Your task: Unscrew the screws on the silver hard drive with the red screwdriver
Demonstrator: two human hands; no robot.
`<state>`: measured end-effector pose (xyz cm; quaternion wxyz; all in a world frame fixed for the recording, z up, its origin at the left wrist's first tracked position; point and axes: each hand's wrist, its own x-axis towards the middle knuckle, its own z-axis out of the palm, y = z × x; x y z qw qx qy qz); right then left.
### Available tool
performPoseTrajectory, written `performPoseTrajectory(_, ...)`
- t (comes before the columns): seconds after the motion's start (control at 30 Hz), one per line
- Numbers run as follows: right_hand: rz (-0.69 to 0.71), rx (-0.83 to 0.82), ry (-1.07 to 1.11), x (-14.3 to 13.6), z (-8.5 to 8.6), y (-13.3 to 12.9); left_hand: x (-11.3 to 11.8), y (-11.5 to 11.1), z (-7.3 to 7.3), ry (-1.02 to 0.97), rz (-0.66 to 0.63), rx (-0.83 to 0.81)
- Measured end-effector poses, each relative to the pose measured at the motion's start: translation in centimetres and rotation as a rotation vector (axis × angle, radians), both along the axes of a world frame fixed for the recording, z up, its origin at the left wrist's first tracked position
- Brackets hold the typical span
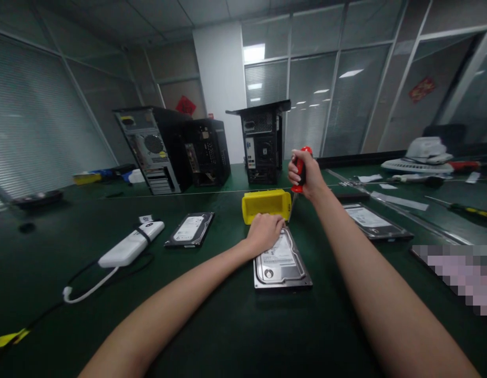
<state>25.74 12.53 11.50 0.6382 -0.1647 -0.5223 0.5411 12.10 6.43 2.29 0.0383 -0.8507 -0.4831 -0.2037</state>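
Observation:
My left hand presses on the far end of a silver hard drive, its fingers bent over the top and partly hidden from me. The drive lies flat with its label up. My right hand is wrapped around the red and black handle of a screwdriver, held upright. Its shaft points down beside the drive's far right corner; I cannot see clearly where the tip rests. Just behind the drive and my left hand stands a yellow plastic box.
Other hard drives lie on the green table at left and right. A white power strip with cables is farther left. Computer cases stand at the back. A second screwdriver and a white tool are at right.

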Motion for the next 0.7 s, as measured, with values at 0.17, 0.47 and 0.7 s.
performPoseTrajectory(0.17,-0.01,0.001,-0.008,-0.13,0.01,-0.15,0.07,-0.06,0.08,-0.005,-0.003,-0.004)
performPoseTrajectory(0.47,-0.033,0.0,-0.044,-0.55,0.07,-0.29,0.02,0.16,-0.2,-0.038,-0.001,-0.018)
performPoseTrajectory(0.7,-0.07,0.023,-0.045,-0.56,0.0,-0.25,-0.09,0.3,-0.3,-0.075,-0.016,-0.035)
